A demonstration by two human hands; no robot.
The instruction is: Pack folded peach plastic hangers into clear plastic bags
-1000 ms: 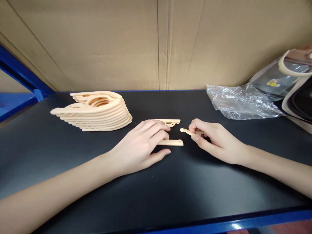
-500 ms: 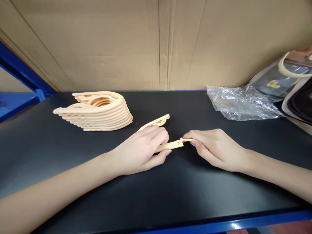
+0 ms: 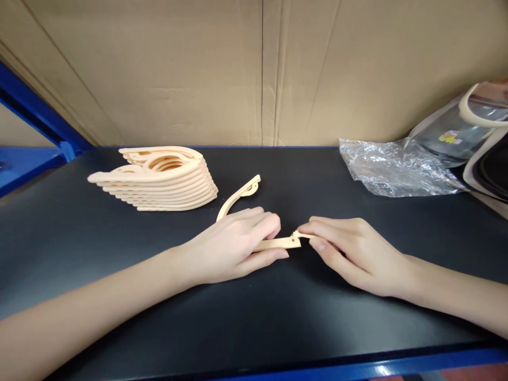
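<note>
Since half a second ago, both hands have slid a little nearer the table's front edge, and the curved arm rising behind the left fingers has swung further upright.

From the head camera: the left hand (image 3: pixel 232 243) lies knuckles up on the black tabletop (image 3: pixel 254 317), its fingers (image 3: pixel 265 222) curled over a pale peach folding plastic hanger piece (image 3: pixel 278 243) and the thumb pinching it from below. The straight bar of that piece sticks out just past the left fingertips, toward the right hand (image 3: pixel 353 251). Its other, curved arm (image 3: pixel 237 196) lifts off the table behind the left knuckles.

The right hand's thumb and forefinger are closed on a small peach plastic hook part (image 3: pixel 302 234), whose tip touches the end of the bar between the two hands.

Well beyond the left fingers sits a stack of peach folded hangers (image 3: pixel 159 177). Beyond the right fingers, well apart, lies a crumpled clear plastic bag (image 3: pixel 392 166).
</note>
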